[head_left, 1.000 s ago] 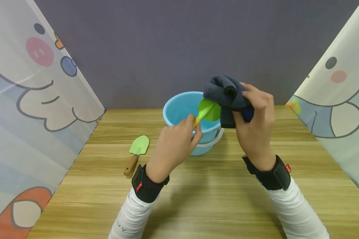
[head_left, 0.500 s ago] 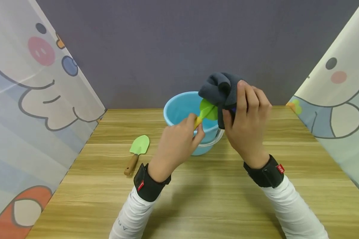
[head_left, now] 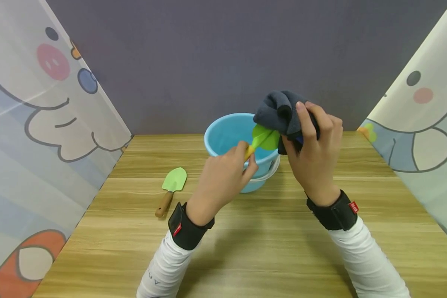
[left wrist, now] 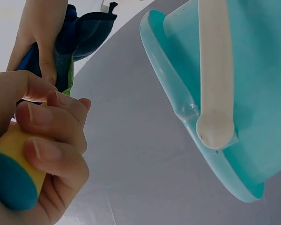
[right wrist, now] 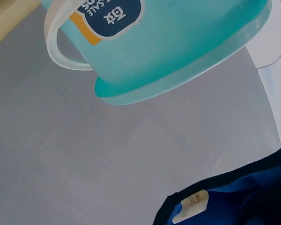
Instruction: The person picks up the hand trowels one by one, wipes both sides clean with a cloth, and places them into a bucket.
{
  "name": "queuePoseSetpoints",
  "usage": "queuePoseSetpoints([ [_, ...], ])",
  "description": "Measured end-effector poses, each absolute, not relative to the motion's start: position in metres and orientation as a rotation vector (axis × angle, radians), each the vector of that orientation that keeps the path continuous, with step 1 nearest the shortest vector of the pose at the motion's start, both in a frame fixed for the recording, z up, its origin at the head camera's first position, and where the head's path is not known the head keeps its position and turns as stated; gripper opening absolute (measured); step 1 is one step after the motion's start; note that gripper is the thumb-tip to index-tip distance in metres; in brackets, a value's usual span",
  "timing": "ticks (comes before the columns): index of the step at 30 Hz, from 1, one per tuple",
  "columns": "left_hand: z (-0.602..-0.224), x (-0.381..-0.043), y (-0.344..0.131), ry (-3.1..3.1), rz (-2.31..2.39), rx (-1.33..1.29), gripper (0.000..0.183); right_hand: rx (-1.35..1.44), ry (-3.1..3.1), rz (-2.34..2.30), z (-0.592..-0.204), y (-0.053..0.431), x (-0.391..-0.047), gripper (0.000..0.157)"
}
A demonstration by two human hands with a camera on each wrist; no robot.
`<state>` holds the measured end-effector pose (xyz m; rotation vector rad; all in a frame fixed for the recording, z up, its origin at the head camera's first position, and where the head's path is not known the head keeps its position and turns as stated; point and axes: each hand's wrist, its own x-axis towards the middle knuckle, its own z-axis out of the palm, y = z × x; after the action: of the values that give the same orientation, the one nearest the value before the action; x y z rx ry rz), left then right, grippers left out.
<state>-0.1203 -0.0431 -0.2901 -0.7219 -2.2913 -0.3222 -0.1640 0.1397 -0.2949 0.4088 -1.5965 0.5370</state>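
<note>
Green shovel [head_left: 261, 140] was up off the table [head_left: 283, 252], its round blade [head_left: 270, 140] seen against the R part of the blue bucket [head_left: 223, 134]; height over the rim, can't tell. L hand [head_left: 223, 174] had its fingers curled round the yellow handle [head_left: 250, 152], w/ the teal end [left wrist: 11, 180] showing in the L wrist view. R hand [head_left: 316, 149] was partly closed, fingers bent over the bunched grey-blue cloth [head_left: 277, 108], thumb beneath. Cloth overlapped the blade's far edge; looked like touching, tho exact contact was hidden. Prob. a wipe, judging by that.

To do it well, the L hand had to be the anchor, firm enough that the handle couldn't roll under rubbing. Cloth needed folding over the blade, thumb backing one face & fingers pressing the other, so both sides got rubbed per pass. Strokes were best run neck to tip, i.e. away from the L knuckles, w/ med. pressure. Loose edge w/ the pale tag [right wrist: 192, 206] was worth tucking in, or it could've snagged. Bucket & its white bail [left wrist: 217, 70] were close, so wrists needed care. Small trowel [head_left: 174, 180] lay on the table to the L, well apart.
</note>
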Motion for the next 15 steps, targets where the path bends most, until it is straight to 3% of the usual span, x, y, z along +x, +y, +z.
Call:
queuePoseSetpoints([
  [8,-0.288,-0.1207,-0.0462,-2.287,-0.234,-0.678,0.017,0.368,-1.495,0.589,-0.2924,0.1397,-0.1647,0.036],
  [15,-0.2855,-0.1208,-0.0521,-2.321,-0.248,-0.655,0.019,0.303,-1.503,0.693,-0.2891,0.1446,-0.1664,0.037],
])
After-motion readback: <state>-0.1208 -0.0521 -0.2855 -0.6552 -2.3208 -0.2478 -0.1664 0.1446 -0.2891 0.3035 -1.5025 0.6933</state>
